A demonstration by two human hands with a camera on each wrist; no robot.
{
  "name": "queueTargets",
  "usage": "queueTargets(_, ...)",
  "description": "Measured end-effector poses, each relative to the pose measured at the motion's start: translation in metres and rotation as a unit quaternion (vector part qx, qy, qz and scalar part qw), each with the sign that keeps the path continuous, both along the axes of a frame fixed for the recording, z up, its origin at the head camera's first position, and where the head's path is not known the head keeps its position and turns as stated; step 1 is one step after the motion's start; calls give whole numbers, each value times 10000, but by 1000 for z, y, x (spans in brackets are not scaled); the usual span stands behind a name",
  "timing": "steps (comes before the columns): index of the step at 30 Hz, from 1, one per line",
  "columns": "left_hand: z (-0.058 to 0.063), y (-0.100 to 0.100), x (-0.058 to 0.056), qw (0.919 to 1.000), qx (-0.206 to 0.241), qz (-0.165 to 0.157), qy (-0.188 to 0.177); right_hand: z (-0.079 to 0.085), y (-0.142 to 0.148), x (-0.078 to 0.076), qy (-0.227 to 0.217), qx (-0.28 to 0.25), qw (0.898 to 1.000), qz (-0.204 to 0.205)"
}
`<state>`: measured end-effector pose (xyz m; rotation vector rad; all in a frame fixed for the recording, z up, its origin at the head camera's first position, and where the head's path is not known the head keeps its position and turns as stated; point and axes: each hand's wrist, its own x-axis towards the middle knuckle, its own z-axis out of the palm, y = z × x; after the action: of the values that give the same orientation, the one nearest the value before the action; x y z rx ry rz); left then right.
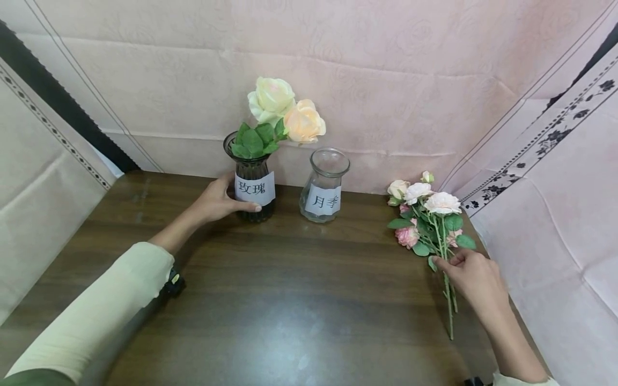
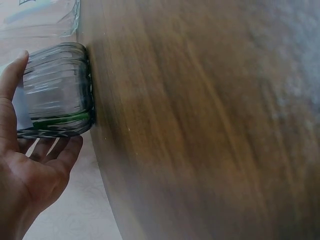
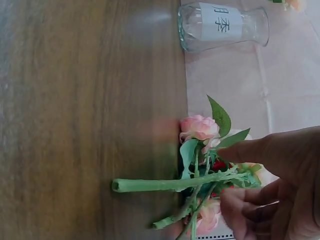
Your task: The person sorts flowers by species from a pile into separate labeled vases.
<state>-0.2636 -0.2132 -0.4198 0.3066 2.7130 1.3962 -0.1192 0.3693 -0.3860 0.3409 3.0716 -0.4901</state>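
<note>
On the desk's (image 1: 289, 289) right side, my right hand (image 1: 478, 279) is holding the stems (image 1: 451, 311) of a flower bunch (image 1: 427, 229) between half-closed thumb and fingers, its pink and white blooms (image 1: 441, 203) pointing back. Farther off, my left hand (image 1: 219, 202) is gripping a dark vase (image 1: 255, 170), which is holding two pale flowers (image 1: 305, 122); near it, a clear vase (image 1: 311, 185) is standing before pale cloth (image 1: 386, 91).
</note>
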Motion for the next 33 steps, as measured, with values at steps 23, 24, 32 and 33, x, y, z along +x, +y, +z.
queueTargets(23,0,-2,-2,10000,-53,5,13,3,-61,4,1461,-448,9849,812)
queueTargets(24,1,-2,-2,10000,-53,6,13,4,-66,5,1419,-510,9847,876)
queueTargets(32,0,-1,-3,10000,-9,-46,-23,-12,-94,-6,992,-1098,9795,1364)
queueTargets(33,0,-1,-3,10000,-6,-52,-30,-15,-97,-8,888,-1137,9795,1405)
